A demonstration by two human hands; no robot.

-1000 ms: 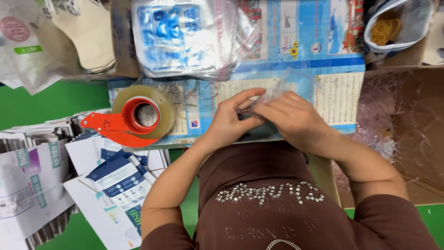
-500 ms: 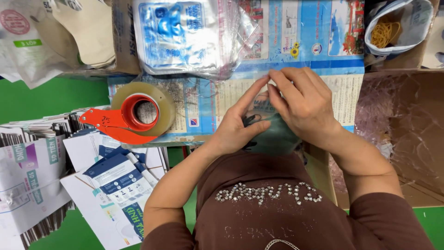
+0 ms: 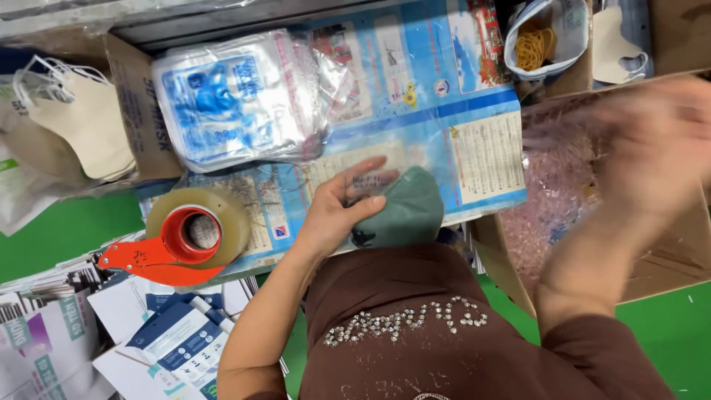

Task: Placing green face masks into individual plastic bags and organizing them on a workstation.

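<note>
Since half a second ago the right hand has swung off the mask to the cardboard box at the right, where it is a blur, so I cannot tell its grip. On the desk, over the blue printed sheet, lies the green mask, its long axis slanting up to the right, rounded end pointing away. Only the left hand pins its left edge, fingers spread flat, beside the tape dispenser.
</note>
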